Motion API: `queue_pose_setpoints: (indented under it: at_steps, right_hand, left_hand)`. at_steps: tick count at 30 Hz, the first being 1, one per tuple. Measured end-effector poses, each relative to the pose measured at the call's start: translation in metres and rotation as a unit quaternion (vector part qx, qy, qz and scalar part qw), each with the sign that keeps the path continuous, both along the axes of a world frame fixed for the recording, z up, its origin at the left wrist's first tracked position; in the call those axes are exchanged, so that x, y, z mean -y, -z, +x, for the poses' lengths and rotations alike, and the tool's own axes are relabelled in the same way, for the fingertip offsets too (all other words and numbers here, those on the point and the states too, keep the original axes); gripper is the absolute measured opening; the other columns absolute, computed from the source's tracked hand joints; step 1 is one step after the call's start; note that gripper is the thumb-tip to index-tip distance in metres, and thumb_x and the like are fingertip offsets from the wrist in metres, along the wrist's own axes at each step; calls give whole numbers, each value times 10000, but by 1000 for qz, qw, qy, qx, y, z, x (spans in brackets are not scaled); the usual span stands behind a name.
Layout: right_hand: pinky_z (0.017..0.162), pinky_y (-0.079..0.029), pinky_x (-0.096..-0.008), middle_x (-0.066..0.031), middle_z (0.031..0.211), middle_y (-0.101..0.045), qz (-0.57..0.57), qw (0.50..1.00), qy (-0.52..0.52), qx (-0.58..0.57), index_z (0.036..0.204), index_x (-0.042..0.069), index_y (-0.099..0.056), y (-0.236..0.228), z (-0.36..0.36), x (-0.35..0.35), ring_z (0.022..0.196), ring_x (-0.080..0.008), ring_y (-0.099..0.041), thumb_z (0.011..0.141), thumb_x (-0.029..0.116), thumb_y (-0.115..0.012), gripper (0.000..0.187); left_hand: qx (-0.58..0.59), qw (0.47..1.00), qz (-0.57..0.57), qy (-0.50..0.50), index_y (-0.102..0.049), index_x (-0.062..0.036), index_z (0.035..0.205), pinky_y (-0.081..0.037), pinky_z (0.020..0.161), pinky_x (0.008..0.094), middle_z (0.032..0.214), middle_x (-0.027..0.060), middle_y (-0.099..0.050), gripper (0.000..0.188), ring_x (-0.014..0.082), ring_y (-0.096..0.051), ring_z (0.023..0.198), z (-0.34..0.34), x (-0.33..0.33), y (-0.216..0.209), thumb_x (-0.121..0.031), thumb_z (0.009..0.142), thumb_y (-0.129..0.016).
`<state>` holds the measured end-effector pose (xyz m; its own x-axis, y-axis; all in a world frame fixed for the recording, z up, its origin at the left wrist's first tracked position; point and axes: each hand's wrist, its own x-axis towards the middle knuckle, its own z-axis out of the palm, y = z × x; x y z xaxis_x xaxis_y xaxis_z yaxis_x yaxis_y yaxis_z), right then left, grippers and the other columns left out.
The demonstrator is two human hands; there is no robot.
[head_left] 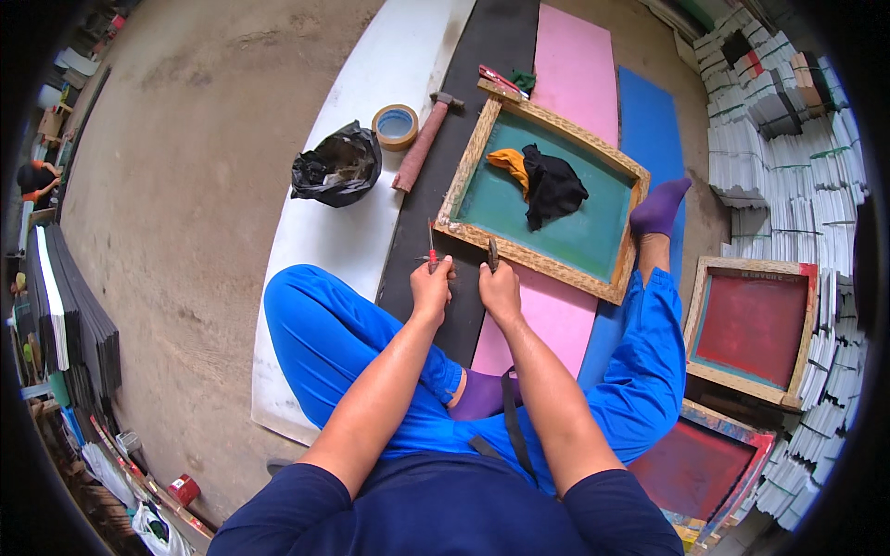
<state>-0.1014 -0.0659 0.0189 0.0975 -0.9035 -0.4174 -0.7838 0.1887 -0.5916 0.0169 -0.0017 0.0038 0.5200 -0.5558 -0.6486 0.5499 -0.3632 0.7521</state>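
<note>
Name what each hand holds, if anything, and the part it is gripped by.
The left hand holds a red-handled tool, probably a screwdriver, by its handle. The right hand grips a dark tool, possibly pliers, by its near end.

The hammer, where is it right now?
In the head view, the hammer lies just left of the upper middle, mostly on the black sheet, between the brown tape roll on its left and the wooden-framed screen on its right.

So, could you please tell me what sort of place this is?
Probably a screen-printing workshop, judging by the wooden frame with a green panel, two similar frames with red panels, and stacks of white sheets.
</note>
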Motion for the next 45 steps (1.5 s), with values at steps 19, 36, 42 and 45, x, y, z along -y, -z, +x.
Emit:
queue_pose_setpoints:
  at_steps: [19, 36, 42, 45]
  right_hand:
    - [543, -538, -320, -114, 902, -696, 360, 892, -162, 220, 1078, 15, -603, -20, -14, -21, 713, -187, -690, 953, 294, -626, 307]
    - [619, -584, -438, -161, 892, -708, 462, 867, -124, 142, 1154, 7, -546, -35, -44, 93, 813, -287, -726, 1009, 326, -516, 351]
    - [683, -588, -486, -205, 922, -705, 529, 828, -135, 127, 1173, -6, -555, -42, -41, 122, 845, -348, -724, 1034, 288, -461, 338]
    - [645, -585, -445, -186, 846, -705, 544, 823, -139, 81, 1170, 6, -588, -49, -34, 132, 765, -317, -726, 1034, 307, -465, 352]
  left_hand:
    - [-37, 999, -8, -11, -650, -59, 890, -325, 360, 264, 658, 7, -592, 182, 86, -431, 392, 17, -20, 1, -229, 891, -715]
    - [70, 997, 43, -7, -620, -48, 770, -319, 364, 271, 577, -15, -503, 298, 84, -419, 391, 10, -14, -10, -291, 855, -769]
    - [61, 997, 34, -11, -602, -59, 753, -311, 355, 272, 568, -16, -494, 301, 84, -414, 388, 9, -10, -11, -292, 865, -756]
    - [47, 998, 28, -13, -591, -56, 741, -321, 361, 262, 589, -14, -515, 289, 78, -413, 394, 10, -9, -9, -257, 867, -756]
